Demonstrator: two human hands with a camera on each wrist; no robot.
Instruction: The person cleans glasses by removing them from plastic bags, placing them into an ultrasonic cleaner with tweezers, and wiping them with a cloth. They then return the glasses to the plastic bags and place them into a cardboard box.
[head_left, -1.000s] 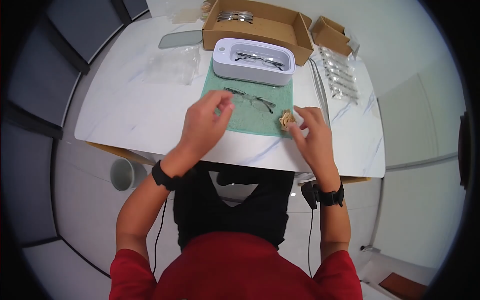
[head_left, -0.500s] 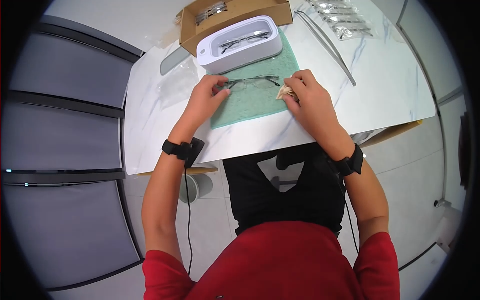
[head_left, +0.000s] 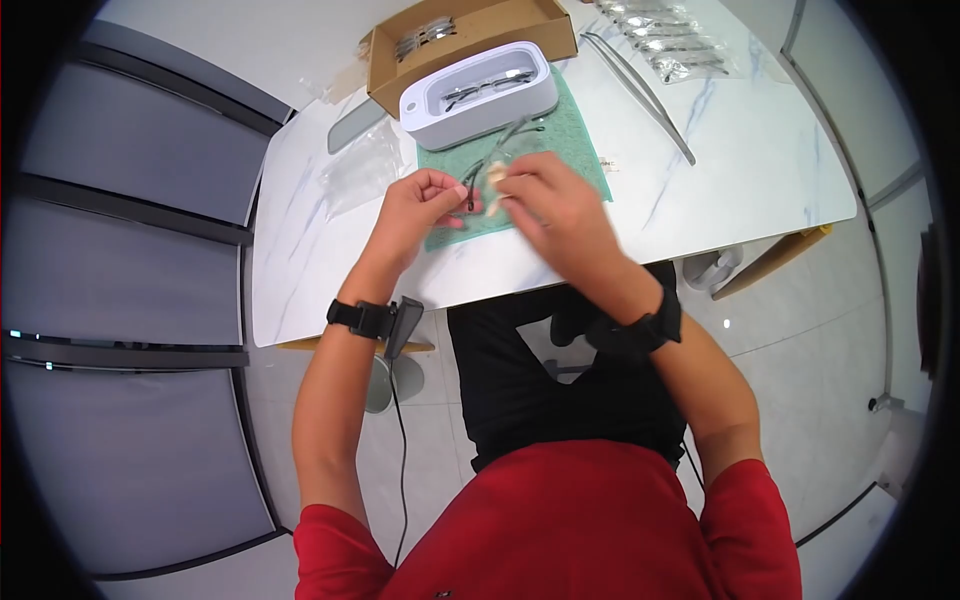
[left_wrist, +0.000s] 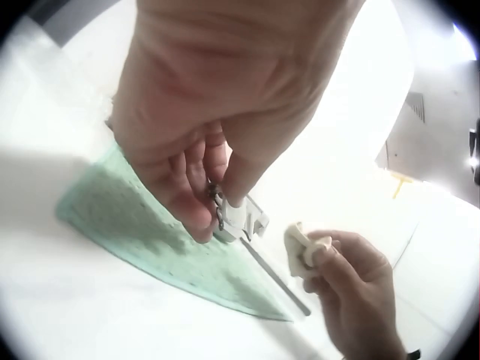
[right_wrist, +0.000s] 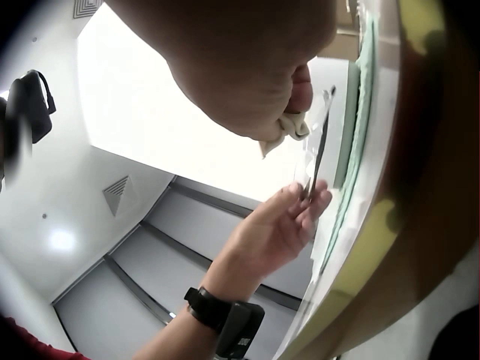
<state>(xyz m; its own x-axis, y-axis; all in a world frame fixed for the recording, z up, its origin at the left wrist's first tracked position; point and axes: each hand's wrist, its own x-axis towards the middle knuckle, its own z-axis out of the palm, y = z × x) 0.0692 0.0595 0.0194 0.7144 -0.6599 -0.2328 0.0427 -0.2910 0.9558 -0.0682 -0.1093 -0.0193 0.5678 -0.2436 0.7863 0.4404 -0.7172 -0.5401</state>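
Note:
My left hand (head_left: 418,208) pinches a pair of eyeglasses (head_left: 512,136) by one end, holding them over the green towel (head_left: 580,140). A dark temple of the frame slants away from those fingers in the right wrist view. Close beside the glasses, my right hand (head_left: 562,208) grips a crumpled cream cloth (left_wrist: 298,253) between thumb and fingers. In the head view the cloth overlaps the near part of the glasses and is blurred. Behind them on the towel stands a white ultrasonic cleaner (head_left: 460,122), with another pair of eyeglasses (head_left: 488,88) in its basin.
A cardboard box (head_left: 520,28) with more glasses inside is behind the cleaner. Bagged glasses (head_left: 675,45) lie at the back right, near long metal tweezers (head_left: 650,100). Clear plastic bags (head_left: 362,175) and a grey lid (head_left: 355,125) are on the left.
My left hand has picked the eyeglasses up off the towel and tilted them. My right hand has brought the cloth leftward from the towel's right side to the glasses.

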